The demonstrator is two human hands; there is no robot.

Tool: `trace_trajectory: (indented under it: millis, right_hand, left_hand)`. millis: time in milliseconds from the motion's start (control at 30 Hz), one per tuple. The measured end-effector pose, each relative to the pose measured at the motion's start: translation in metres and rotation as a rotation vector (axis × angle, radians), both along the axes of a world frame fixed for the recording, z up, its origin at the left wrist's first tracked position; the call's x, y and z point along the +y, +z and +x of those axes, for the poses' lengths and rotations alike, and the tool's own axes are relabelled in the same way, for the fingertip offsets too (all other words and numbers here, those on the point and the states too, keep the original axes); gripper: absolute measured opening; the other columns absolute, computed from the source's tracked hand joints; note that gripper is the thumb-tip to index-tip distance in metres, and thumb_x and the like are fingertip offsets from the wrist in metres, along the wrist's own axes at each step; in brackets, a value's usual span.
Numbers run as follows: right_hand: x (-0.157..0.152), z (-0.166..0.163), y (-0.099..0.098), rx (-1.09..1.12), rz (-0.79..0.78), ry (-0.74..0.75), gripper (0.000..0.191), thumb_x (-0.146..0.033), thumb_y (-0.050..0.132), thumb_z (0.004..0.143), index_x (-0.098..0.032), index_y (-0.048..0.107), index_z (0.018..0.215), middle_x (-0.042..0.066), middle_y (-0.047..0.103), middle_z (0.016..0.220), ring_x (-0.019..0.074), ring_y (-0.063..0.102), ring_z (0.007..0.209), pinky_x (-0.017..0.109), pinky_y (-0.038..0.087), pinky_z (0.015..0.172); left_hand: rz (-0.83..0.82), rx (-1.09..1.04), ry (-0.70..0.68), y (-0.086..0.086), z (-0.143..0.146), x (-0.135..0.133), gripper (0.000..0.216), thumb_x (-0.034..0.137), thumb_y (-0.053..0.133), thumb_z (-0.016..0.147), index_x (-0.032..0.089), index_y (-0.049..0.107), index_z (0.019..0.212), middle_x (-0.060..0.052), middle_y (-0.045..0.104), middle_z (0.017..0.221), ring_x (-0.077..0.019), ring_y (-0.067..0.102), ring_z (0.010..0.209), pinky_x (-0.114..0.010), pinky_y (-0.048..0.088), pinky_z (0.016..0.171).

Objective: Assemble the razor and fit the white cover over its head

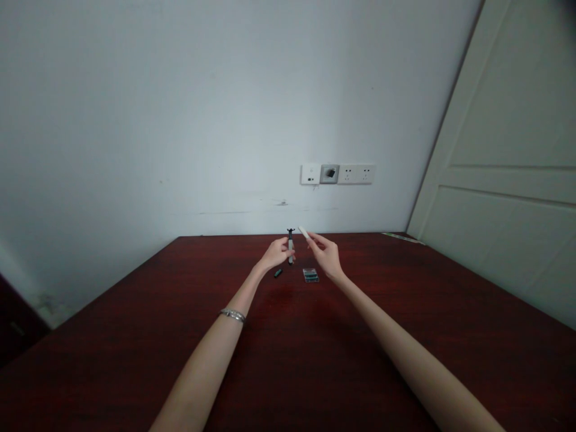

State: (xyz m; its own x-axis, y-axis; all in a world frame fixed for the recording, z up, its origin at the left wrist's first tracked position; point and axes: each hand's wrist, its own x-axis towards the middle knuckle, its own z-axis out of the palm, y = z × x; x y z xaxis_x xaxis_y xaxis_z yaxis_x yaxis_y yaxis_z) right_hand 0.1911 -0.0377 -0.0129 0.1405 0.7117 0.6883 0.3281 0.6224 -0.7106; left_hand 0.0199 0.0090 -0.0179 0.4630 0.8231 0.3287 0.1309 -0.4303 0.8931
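Wide red table (310,366); right grip (328,258) holds white stick (303,232) near far edge (243,236).

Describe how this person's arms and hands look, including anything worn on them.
The left hand and right hand are ungloved. The forearms show no sleeves in frame. A silver-coloured bracelet circles the left one; none shows on the right.

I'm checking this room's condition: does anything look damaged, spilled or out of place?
Yes: dark scuffs run along the pale wall, just above the back edge of the table. They look odd against its plainer surface. No spill is visible.
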Motion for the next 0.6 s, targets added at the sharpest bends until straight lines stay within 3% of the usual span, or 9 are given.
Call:
trace_trajectory:
  millis: [167,267,400,600]
  right_hand:
    - [-0.007,-0.007,0.004,-0.244,0.076,-0.039,0.03,-0.04,0.05,0.083,-0.024,0.067,0.102,0.004,0.07,0.088,0.0168,0.06,0.065,0.027,0.045,0.06]
    - [-0.012,-0.005,0.014,-0.441,0.156,-0.098,0.025,-0.036,0.05,0.085,-0.028,0.068,0.1,0.003,0.07,0.092,0.0177,0.062,0.074,0.027,0.044,0.065]
    - [-0.016,0.0,0.025,-0.633,0.246,-0.144,0.022,-0.03,0.05,0.087,-0.026,0.068,0.098,0.005,0.07,0.089,0.0175,0.062,0.08,0.03,0.037,0.076]
    - [-0.015,0.005,0.025,-0.709,0.296,-0.197,0.02,-0.029,0.05,0.088,-0.023,0.068,0.096,0.005,0.07,0.088,0.0163,0.06,0.082,0.032,0.03,0.082]
  left_hand:
    - [0.047,0.026,-0.019,0.002,0.001,-0.002,0.03,0.01,0.056,0.071,0.01,0.051,0.101,-0.002,0.062,0.063,-0.0139,0.062,0.054,-0.024,0.049,0.053]
    - [0.067,0.026,-0.016,-0.001,0.0,0.0,0.03,0.01,0.056,0.071,0.01,0.053,0.1,-0.002,0.062,0.064,-0.0131,0.062,0.056,-0.023,0.048,0.054]
    - [0.097,0.022,0.028,-0.008,-0.001,0.007,0.03,0.009,0.056,0.069,0.01,0.055,0.099,-0.002,0.062,0.065,-0.0132,0.061,0.057,-0.023,0.048,0.054]
    - [0.145,0.044,0.07,-0.013,-0.003,0.011,0.031,0.01,0.056,0.068,0.012,0.057,0.099,-0.001,0.063,0.069,-0.0143,0.062,0.064,-0.023,0.048,0.058]
